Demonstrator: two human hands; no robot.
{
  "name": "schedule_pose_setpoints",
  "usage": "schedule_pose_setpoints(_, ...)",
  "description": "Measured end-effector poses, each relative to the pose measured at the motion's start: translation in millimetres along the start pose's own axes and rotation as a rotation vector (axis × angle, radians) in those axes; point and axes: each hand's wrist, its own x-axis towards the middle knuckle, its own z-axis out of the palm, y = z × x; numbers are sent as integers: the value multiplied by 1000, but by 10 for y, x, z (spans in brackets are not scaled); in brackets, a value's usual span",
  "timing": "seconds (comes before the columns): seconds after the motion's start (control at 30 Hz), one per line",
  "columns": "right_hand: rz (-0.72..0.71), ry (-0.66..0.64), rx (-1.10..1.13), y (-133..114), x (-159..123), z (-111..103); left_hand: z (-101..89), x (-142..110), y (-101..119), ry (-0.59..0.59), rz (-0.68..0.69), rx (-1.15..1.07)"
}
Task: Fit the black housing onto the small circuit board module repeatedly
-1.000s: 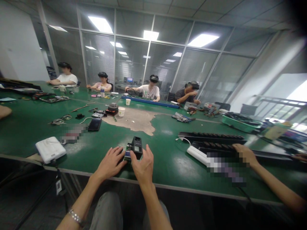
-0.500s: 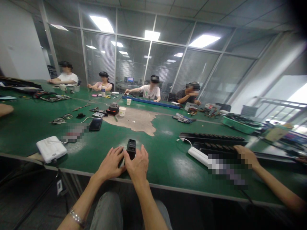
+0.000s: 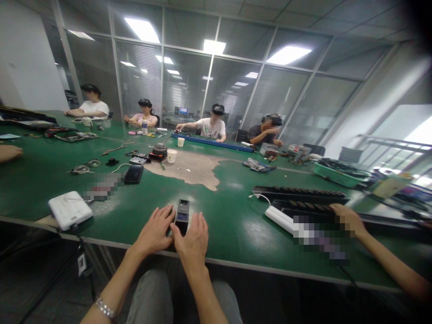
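Note:
A small black box-shaped device (image 3: 182, 215) stands on the green table in front of me, with a bluish panel on its top. My right hand (image 3: 193, 238) has its thumb on the near left edge of the device and its fingers along the right side. On the other side, my left hand (image 3: 158, 229) holds the device's left side, its fingertips close to it and its thumb mostly hidden. The device's lower near part is covered by my hands.
At left lie a white box (image 3: 70, 210), a phone (image 3: 133, 173) and glasses (image 3: 85, 166). Right of me, a co-worker's hand (image 3: 346, 218) rests on black slotted strips (image 3: 300, 192), near a white bar (image 3: 280, 219). Paper cups (image 3: 172, 156) stand ahead. Several people sit across the table.
The device has turned between my hands, from angled with its side showing to nearly straight ahead. My right hand has shifted slightly left. My left hand has barely moved.

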Motion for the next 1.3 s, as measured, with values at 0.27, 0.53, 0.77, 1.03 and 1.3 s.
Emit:
schedule_pose_setpoints(0.27,27,-23,28,-106,46,-58,-12,7,1,-11,9,22)
schedule_pose_setpoints(0.53,27,0,66,-104,79,-31,20,29,-26,-4,20,28)
schedule_pose_setpoints(0.77,19,30,152,-207,312,-239,13,20,-30,18,45,7)
schedule_pose_setpoints(1.03,-53,179,203,-13,493,-505,20,36,-17,41,36,-20)
schedule_pose_setpoints(1.3,21,132,73,451,236,-306,53,39,-37,51,35,-18)
